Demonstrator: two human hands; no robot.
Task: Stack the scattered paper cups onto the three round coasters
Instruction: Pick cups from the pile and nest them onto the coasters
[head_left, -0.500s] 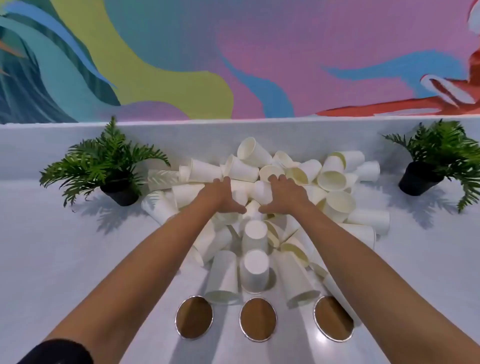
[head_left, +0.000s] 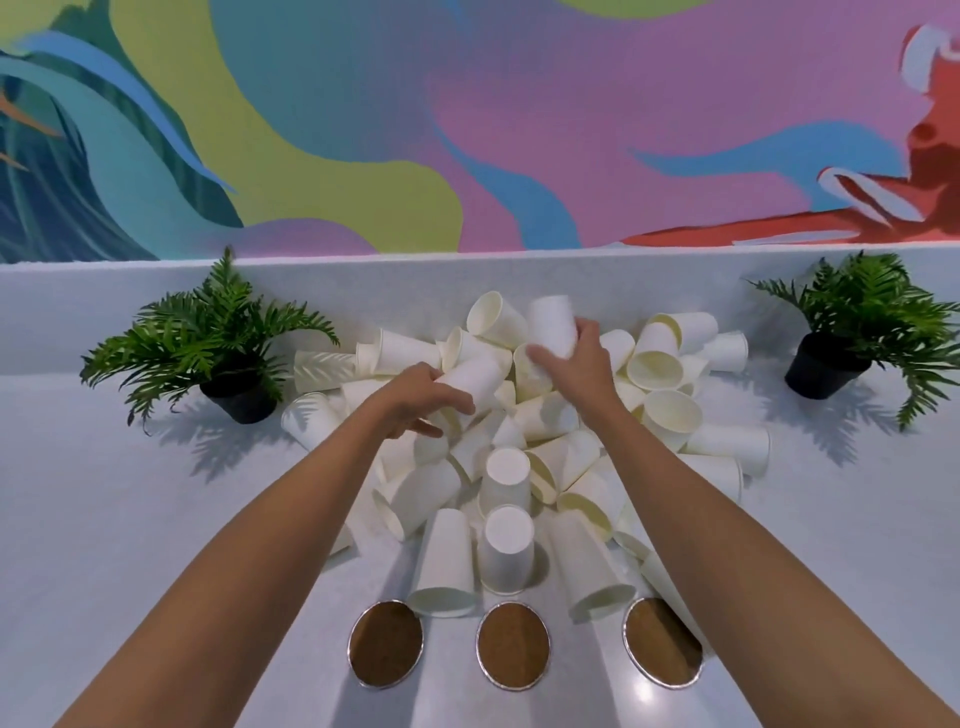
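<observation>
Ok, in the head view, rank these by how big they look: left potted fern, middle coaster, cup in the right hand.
1. Left potted fern, largest.
2. Middle coaster and cup in the right hand look alike; coaster is nearer the camera, so unranked.

Matt paper cups, cork-brown coasters — shiny-rimmed

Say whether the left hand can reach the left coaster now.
Probably yes. The left hand grips a cup over the pile, and the left coaster lies bare nearer the person, nothing covering it.
</observation>
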